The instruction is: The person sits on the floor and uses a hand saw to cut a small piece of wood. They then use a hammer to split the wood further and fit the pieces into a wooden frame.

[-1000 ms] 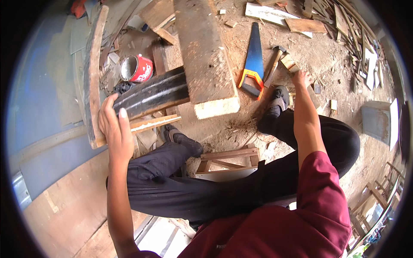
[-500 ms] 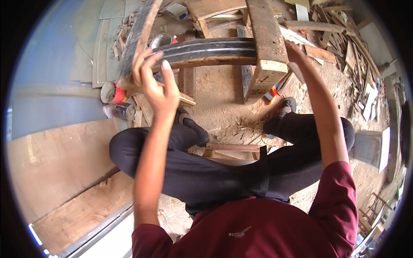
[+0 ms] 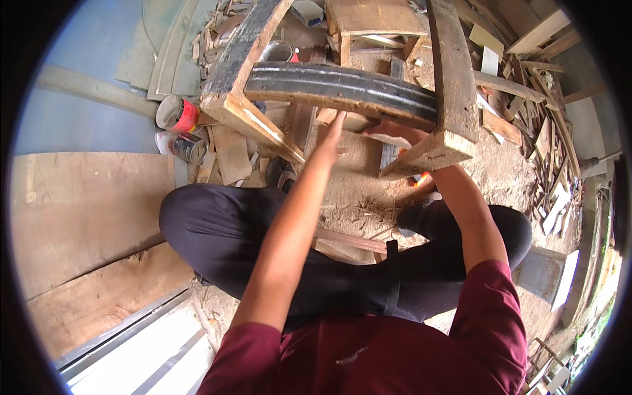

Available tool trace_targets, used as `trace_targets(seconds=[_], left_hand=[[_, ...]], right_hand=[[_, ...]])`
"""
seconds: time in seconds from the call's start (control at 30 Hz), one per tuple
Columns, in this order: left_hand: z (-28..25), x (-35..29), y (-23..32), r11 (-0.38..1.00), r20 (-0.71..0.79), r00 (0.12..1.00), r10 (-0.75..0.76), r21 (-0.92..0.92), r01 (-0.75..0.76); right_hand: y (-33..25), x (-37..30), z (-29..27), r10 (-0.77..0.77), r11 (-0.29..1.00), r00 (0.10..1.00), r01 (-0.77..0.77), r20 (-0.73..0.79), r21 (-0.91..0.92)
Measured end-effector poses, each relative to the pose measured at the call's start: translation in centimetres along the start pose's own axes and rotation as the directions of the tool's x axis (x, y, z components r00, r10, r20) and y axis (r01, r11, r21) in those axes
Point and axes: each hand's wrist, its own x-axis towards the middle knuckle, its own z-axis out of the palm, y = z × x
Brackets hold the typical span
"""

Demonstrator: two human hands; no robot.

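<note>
In front of me a worn wooden frame has two thick side pieces and a black, curved crosspiece (image 3: pixel 342 85) with pale lines. Under that crosspiece, my left hand (image 3: pixel 329 135) is at a small wooden block (image 3: pixel 355 121). Its thumb lies against the block; the other fingers are mostly hidden. My right hand (image 3: pixel 408 133) reaches round behind the lower end of the right side piece (image 3: pixel 453 79), its fingers pointing left. A pale flat piece (image 3: pixel 393 140) shows along the underside of this hand, apparently gripped, though the crosspiece covers part of it.
A small wooden stool (image 3: pixel 375 23) stands beyond the frame. Two cans, one red (image 3: pixel 178 113) and one dark (image 3: pixel 189 149), sit at the left among wood offcuts. Scrap wood (image 3: pixel 540 125) is heaped at the right. A plywood sheet (image 3: pixel 92 204) leans at the left.
My left hand has left the frame's left side piece and moved right, under the crosspiece. My right hand has come inward from outside the right side piece. The frame appears shifted right.
</note>
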Motion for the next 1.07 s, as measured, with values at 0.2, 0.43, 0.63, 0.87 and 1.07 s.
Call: trace_targets(seconds=[0.2, 0.43, 0.63, 0.87, 1.07], left_hand=[[2.8, 8.2, -4.6, 0.939, -0.500, 0.856, -0.134, -0.340, -0.052], [-0.5, 8.1, -6.5, 0.667, -0.364, 0.924, 0.113, -0.662, -0.342], [-2.1, 9.8, -9.1, 0.456, -0.350, 0.922, 0.164, -0.802, -0.386], [-4.5, 9.1, -13.1, 0.448, -0.375, 0.925, 0.065, -0.817, -0.363], [-5.5, 8.3, -14.9, 0.587, -0.306, 0.919, -0.249, -0.802, -0.108]], right_hand=[[1.7, -2.0, -0.5, 0.036, 0.998, 0.999, -0.036, -0.003, 0.047], [5.3, -8.7, -3.6, 0.210, 0.969, 0.978, -0.207, -0.008, 0.138], [6.1, -9.6, 1.8, 0.263, 0.937, 0.963, -0.242, -0.055, 0.251], [6.6, -9.1, 8.2, 0.299, 0.898, 0.949, -0.244, -0.102, 0.368], [7.7, -9.5, 9.9, 0.347, 0.875, 0.925, -0.261, -0.154, 0.408]])
